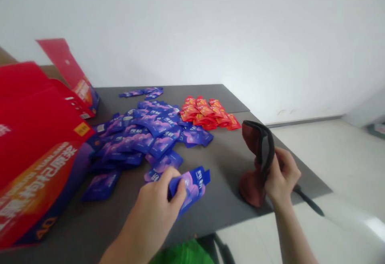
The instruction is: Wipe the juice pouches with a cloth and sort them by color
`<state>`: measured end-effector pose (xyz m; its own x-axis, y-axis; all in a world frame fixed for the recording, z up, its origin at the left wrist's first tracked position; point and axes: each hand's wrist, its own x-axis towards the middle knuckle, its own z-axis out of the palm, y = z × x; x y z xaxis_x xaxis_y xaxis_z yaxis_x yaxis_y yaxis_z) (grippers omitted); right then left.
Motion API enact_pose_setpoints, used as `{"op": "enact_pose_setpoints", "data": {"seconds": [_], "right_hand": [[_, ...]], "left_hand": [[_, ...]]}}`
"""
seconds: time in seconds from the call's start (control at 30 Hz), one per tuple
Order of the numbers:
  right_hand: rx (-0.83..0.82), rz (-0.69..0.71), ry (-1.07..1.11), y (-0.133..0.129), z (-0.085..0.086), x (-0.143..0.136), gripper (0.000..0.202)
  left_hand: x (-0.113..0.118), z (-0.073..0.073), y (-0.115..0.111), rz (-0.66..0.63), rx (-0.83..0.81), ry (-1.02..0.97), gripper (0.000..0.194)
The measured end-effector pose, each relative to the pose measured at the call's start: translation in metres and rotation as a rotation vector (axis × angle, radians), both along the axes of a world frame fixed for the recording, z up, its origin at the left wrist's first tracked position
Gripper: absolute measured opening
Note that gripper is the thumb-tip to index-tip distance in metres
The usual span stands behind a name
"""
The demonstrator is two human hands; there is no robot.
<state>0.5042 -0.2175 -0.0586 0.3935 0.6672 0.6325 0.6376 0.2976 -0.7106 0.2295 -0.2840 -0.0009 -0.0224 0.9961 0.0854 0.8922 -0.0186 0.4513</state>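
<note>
My left hand (161, 200) pinches a purple-blue sachet (195, 185) between thumb and fingers, over the front of the grey table (222, 159). At the right, my right hand (281, 173) is closed on the edge of a reddish-brown cloth item with black trim (255, 175), whose lower part touches the table. Left of centre lies a heap of purple-blue sachets (144, 131), just beyond my left hand. Farther back, a smaller pile of red-orange sachets (207, 111) rests on the table.
A large red box (39, 135) fills the left side, with an open red box (72, 75) behind it. A few purple sachets (144, 92) lie near the back edge. Something green (183, 254) shows below the front edge. A white wall (180, 27) stands behind.
</note>
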Motion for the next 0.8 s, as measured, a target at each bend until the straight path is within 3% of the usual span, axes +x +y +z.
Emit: {"op": "enact_pose_setpoints", "data": {"seconds": [0.1, 0.17, 0.2, 0.33, 0.43, 0.53, 0.63, 0.73, 0.8], "right_hand": [[0.019, 0.060, -0.087, -0.023, 0.011, -0.018, 0.024], [0.023, 0.146, -0.197, -0.037, 0.018, -0.032, 0.018], [0.015, 0.202, -0.245, -0.042, 0.021, -0.038, 0.016], [-0.044, 0.440, -0.350, -0.061, 0.031, -0.062, 0.013], [-0.092, 0.572, -0.394, -0.072, 0.036, -0.079, 0.015], [-0.214, 0.725, -0.589, -0.079, 0.031, -0.098, 0.019], [-0.294, 0.806, -0.904, -0.075, 0.016, -0.113, 0.018], [-0.367, 0.758, -1.078, -0.052, 0.001, -0.112, 0.014], [-0.433, 0.656, -1.117, -0.030, -0.001, -0.102, 0.013]], "left_hand": [[-0.001, -0.044, -0.027, -0.056, -0.239, 0.144, 0.022], [-0.010, -0.058, -0.044, -0.127, -0.214, 0.282, 0.026], [-0.016, -0.062, -0.051, -0.182, -0.116, 0.336, 0.027], [-0.041, -0.067, -0.055, -0.590, 0.407, 0.396, 0.039], [-0.043, -0.073, -0.038, -0.775, 0.452, 0.368, 0.042], [-0.035, -0.081, -0.027, -0.806, 0.344, 0.329, 0.034], [-0.029, -0.087, -0.033, -0.817, 0.322, 0.318, 0.025], [-0.025, -0.086, -0.043, -0.809, 0.440, 0.299, 0.025], [-0.021, -0.084, -0.047, -0.797, 0.526, 0.286, 0.026]]}}
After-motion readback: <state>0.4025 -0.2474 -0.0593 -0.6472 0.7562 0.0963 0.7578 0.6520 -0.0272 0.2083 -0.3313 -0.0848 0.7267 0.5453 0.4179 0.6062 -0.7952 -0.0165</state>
